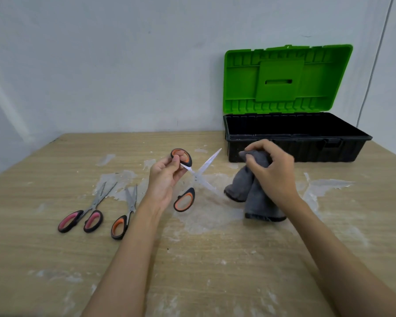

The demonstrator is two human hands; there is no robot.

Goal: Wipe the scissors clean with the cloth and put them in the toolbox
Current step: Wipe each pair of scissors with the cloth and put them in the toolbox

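Wiping step — left hand (167, 177) pinches the splayed-open orange scissors (193, 177) just before the toolbox (295, 143), right hand (272, 170) fisted round the grey cloth (249, 191) — next, cloth onto blade.

stained wooden table (192, 259), white wall (101, 65), thin cable (373, 65)

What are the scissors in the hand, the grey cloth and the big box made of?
The scissors seem to have shiny metal blades, which glint pale, and matte plastic handles, black with orange lining. The cloth looks like soft, fuzzy fabric, since it droops in folds from the right hand. The toolbox looks like hard moulded plastic: black base, glossy green lid with ribs.
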